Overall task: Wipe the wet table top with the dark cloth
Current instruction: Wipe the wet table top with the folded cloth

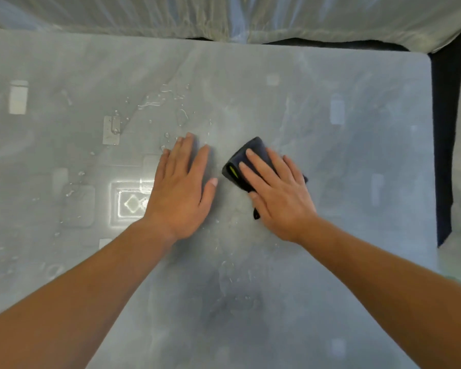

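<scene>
A grey glossy table top point(343, 155) fills the view. Water drops and streaks point(168, 102) lie on it beyond my left hand, with more drops point(232, 272) near me between my forearms. A folded dark cloth point(246, 158) with a small yellow-green mark lies flat at the table's middle. My right hand point(277, 193) presses flat on the cloth, fingers spread over it, covering its near part. My left hand point(181, 190) rests flat on the bare table just left of the cloth, fingers apart, holding nothing.
The table's right edge point(434, 155) has a dark gap beside it. Pale sheeting point(250, 17) hangs behind the far edge. Bright ceiling reflections point(131, 201) show on the left part of the surface.
</scene>
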Action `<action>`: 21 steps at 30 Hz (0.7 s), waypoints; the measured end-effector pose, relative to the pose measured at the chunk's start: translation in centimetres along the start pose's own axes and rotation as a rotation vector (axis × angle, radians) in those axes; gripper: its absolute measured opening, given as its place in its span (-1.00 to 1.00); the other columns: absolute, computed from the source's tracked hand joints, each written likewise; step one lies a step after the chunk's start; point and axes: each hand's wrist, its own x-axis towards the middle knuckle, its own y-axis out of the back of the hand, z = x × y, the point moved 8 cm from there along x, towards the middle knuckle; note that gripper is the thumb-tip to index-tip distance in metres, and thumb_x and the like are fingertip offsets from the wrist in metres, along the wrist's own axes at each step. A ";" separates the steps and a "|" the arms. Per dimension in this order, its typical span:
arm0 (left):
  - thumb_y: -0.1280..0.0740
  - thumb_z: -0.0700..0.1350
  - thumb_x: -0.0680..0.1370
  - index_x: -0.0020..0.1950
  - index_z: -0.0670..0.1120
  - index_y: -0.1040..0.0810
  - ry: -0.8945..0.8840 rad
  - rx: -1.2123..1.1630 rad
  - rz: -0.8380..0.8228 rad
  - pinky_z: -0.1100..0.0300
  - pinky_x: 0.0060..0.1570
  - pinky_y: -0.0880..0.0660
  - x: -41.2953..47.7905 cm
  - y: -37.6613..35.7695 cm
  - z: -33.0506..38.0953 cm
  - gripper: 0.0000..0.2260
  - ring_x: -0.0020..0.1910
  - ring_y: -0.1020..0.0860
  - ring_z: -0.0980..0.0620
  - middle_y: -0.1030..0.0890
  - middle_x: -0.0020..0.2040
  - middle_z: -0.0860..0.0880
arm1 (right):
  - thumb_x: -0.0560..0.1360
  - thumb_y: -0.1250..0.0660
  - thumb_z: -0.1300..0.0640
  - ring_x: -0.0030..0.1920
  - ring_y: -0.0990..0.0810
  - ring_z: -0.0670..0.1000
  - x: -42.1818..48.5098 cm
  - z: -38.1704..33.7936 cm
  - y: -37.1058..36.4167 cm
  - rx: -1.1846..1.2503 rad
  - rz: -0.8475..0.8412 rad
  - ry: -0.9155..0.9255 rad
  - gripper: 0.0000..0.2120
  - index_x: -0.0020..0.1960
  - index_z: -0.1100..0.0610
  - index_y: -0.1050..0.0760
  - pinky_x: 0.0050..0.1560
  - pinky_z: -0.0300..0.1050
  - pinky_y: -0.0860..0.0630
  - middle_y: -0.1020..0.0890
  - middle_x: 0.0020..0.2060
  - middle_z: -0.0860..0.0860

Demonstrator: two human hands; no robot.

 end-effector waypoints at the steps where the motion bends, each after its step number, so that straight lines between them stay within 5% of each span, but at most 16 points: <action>1: 0.07 0.17 0.66 0.63 -0.04 -0.04 0.002 0.015 0.006 0.04 0.54 0.31 -0.7 0.2 -0.2 -0.43 0.62 0.18 -0.06 0.09 0.66 -0.13 | 0.65 -0.04 -0.03 0.58 -0.09 0.20 0.7 1.3 0.5 -0.006 0.004 -0.018 -0.48 0.60 -0.02 -0.17 0.55 0.23 -0.04 -0.15 0.61 -0.02; 7: 0.05 0.21 0.67 0.62 -0.04 -0.11 -0.028 0.054 -0.033 0.03 0.54 0.32 -5.2 -1.6 -0.4 -0.42 0.62 0.19 -0.06 0.06 0.66 -0.13 | 0.67 0.01 -0.01 0.61 0.08 0.15 2.9 4.8 1.5 0.125 0.130 -0.510 -0.47 0.63 -0.05 0.00 0.58 0.16 0.11 0.02 0.63 -0.06; 14: 0.12 0.24 0.65 0.65 -0.02 0.02 -0.011 0.115 -0.071 -0.05 0.56 0.27 -5.7 -3.4 -0.8 -0.38 0.60 0.31 -0.06 0.21 0.65 -0.13 | 0.64 -0.03 -0.04 0.59 -0.06 0.19 -3.4 -0.5 -0.7 -0.019 -0.043 -0.027 -0.47 0.60 -0.02 -0.14 0.55 0.23 -0.04 -0.13 0.61 -0.01; 19: 0.13 0.24 0.65 0.65 -0.01 0.05 -0.023 0.103 -0.090 -0.03 0.55 0.31 -5.8 -3.4 -1.0 -0.39 0.59 0.34 -0.06 0.23 0.64 -0.13 | 0.67 0.00 -0.02 0.61 0.09 0.13 -1.4 3.6 0.3 0.128 0.091 -0.573 -0.46 0.63 -0.05 0.01 0.58 0.15 0.14 0.02 0.63 -0.07; 21: 0.11 0.23 0.65 0.65 0.00 0.06 -0.038 0.072 -0.091 -0.03 0.56 0.29 -5.9 -3.2 -0.9 -0.39 0.60 0.32 -0.05 0.22 0.65 -0.11 | 0.66 -0.02 -0.03 0.61 0.07 0.16 -3.4 -0.1 -0.7 0.121 0.106 -0.564 -0.45 0.63 -0.03 -0.02 0.58 0.19 0.10 0.00 0.63 -0.04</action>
